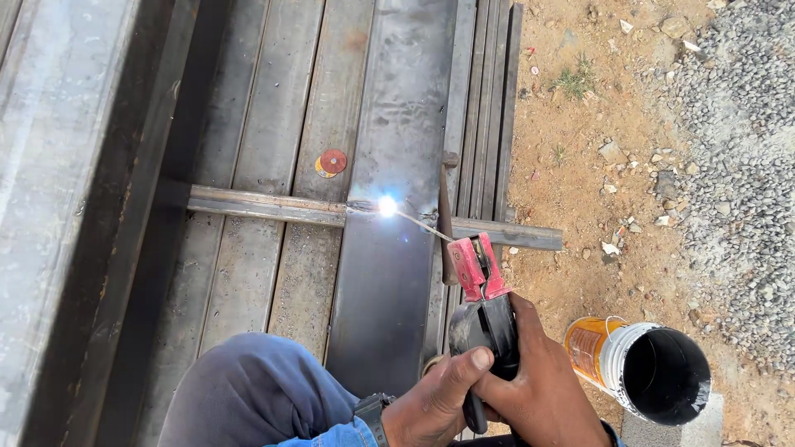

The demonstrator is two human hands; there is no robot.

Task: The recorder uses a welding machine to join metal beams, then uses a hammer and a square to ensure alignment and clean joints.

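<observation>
Both my hands grip a welding electrode holder [480, 285] with a red head and black handle. My left hand [435, 401] wraps the handle from the left, and my right hand [542, 389] wraps it from the right. A thin electrode rod [422, 223] runs from the holder up-left to a bright white arc [387, 205]. The arc burns where a wide dark steel plate [397, 124] meets a steel cross bar [257, 204]. A chipping hammer [445, 223] lies on the plate just right of the arc.
Long steel sections [273, 108] lie side by side under the cross bar. Two small discs [331, 162], red and yellow, rest on them. My blue-trousered knee [248, 389] is at the bottom. A plastic bucket [654, 372] lies on sandy ground [580, 165], with gravel [737, 165] at the right.
</observation>
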